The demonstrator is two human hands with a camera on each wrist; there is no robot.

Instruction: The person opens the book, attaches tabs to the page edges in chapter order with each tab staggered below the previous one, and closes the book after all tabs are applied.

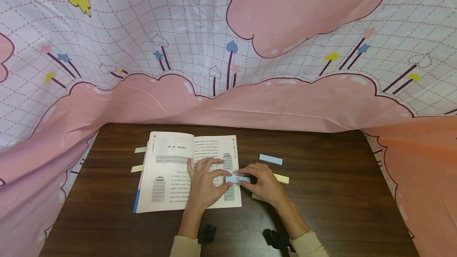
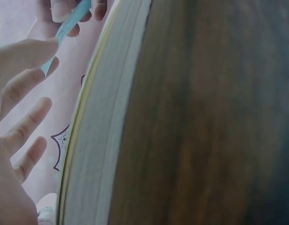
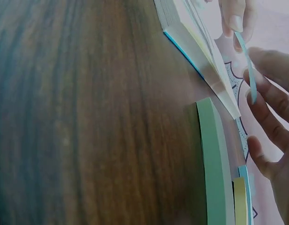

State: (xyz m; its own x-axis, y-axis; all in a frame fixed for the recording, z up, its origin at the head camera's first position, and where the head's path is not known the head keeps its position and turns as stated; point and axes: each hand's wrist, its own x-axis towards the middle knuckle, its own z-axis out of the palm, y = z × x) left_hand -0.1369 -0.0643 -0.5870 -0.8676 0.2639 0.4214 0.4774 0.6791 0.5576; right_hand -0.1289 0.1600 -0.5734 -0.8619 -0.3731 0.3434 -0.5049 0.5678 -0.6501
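Both hands hold one blue sticky strip (image 1: pixel 237 179) with dark writing on it, over the right page of an open book (image 1: pixel 175 185). My left hand (image 1: pixel 206 181) pinches its left end between thumb and index finger, the other fingers spread apart over the page. At the other end, my right hand (image 1: pixel 265 181) pinches the strip from the right, near the page's outer edge. In the right wrist view the strip (image 3: pixel 248 65) appears edge-on, raised above the book. The left wrist view shows the strip (image 2: pixel 71 21) stretched between both hands' fingertips.
Right of the book lie a blue sticky-note pad (image 1: pixel 270 159), a yellow pad (image 1: pixel 282 178) and a green pad (image 3: pixel 213 164), partly hidden by my right hand in the head view. Green (image 1: pixel 140 150) and yellow (image 1: pixel 137 168) tabs stick out at the book's left edge. A patterned curtain (image 1: pixel 228 110) hangs behind.
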